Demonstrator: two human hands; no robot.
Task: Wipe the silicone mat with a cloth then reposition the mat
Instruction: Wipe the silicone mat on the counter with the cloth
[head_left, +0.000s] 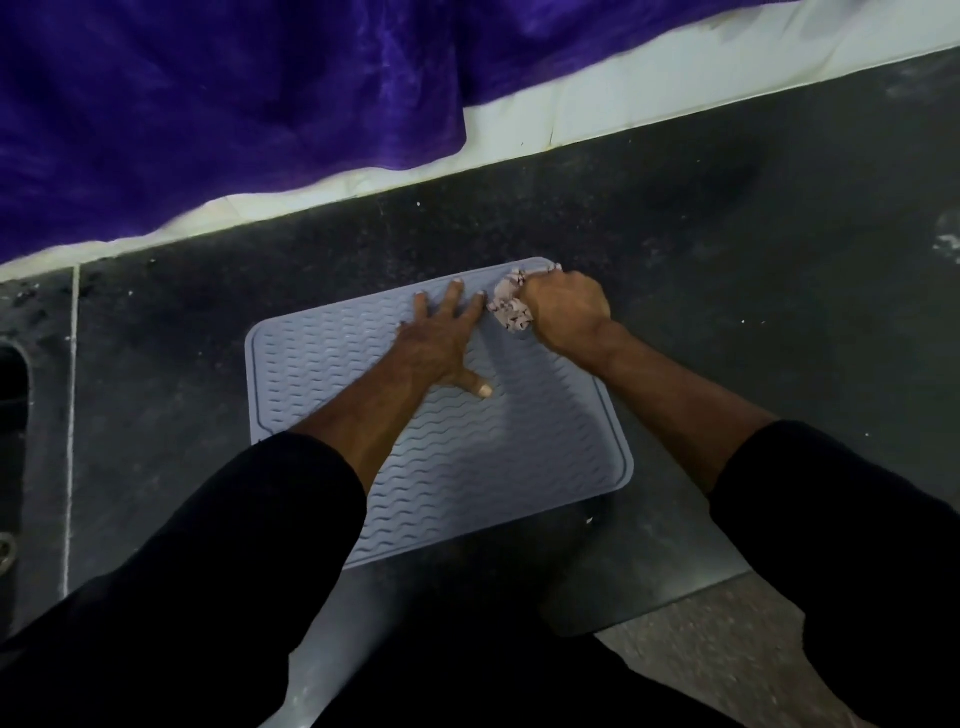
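A pale blue-grey silicone mat (467, 457), rectangular with rounded corners and a raised pattern of wavy ridges, lies flat on a dark, speckled table (753, 291), turned a little so its far right corner points away from the viewer. The view looks straight down from the person's head.

The left hand (441, 345) lies flat on the far half of the mat, palm down, its fingers (451, 297) straight and spread, the thumb stretched out to the side, holding nothing. Just beside it, at the mat's far right corner, the right hand (569, 312) is closed into a fist round a small crumpled cloth (511, 309), pale with dark markings, which bulges out between the hand and the mat and presses on the mat's surface. The cloth almost touches the left hand's nearest fingertip.

Both forearms reach in from the bottom of the view, with black sleeves (234, 561) pushed up towards the elbows.

Beyond the table runs a white ledge (597, 111), partly draped with a deep purple fabric (234, 93). At the lower right, past the table's near edge, a speckled floor (717, 649) shows.
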